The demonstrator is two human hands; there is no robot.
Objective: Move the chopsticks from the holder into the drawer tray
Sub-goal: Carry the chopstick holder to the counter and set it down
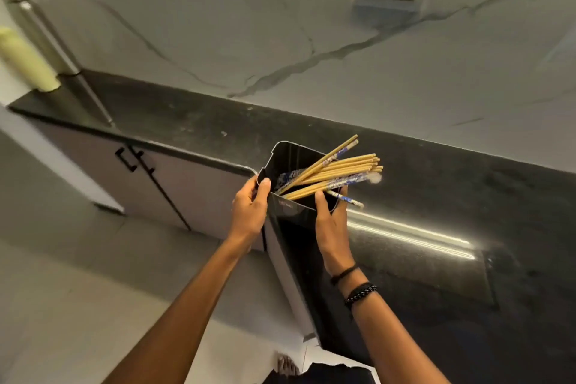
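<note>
As left hand (249, 212) and right hand (332, 227) grip one holder (291, 217), some twelve chopsticks (343, 165) lean.

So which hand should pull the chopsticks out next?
Probably the right hand: the chopsticks lean toward its side of the holder, just above its thumb. The left hand grips the opposite rim and can steady it.

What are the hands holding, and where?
The black holder, by its top rim: left hand on the left corner, right hand on the right side.
</note>
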